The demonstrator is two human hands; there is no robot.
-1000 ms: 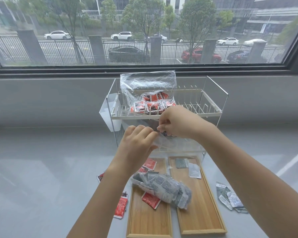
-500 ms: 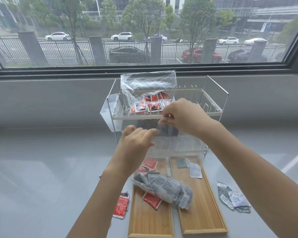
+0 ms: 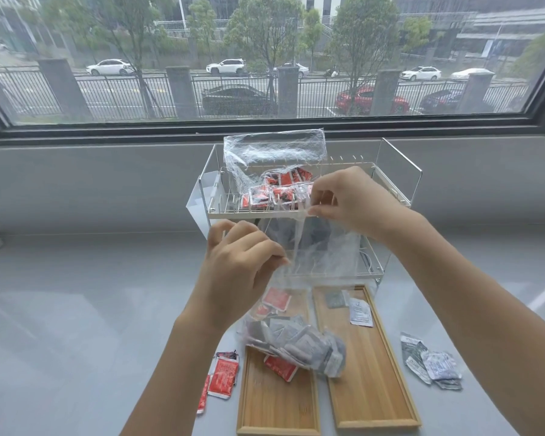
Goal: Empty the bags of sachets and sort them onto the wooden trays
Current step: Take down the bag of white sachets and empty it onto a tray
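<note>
Now | left hand [image 3: 233, 272], right hand [image 3: 350, 202] pinch bag [image 3: 296, 309] mouth | bag hangs upright, sachets bottom

Bright, even daylight from the window [image 3: 265, 58] ahead; soft pale glare patches on the grey counter [image 3: 76, 309], shadows faint, wide-angle bending at frame edges, street view slightly hazy.

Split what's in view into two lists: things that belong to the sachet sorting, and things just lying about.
Job:
clear bag of grey sachets
bag of red sachets
left tray
right tray
loose red sachets
loose grey sachets

Lying about:
wire rack
</note>
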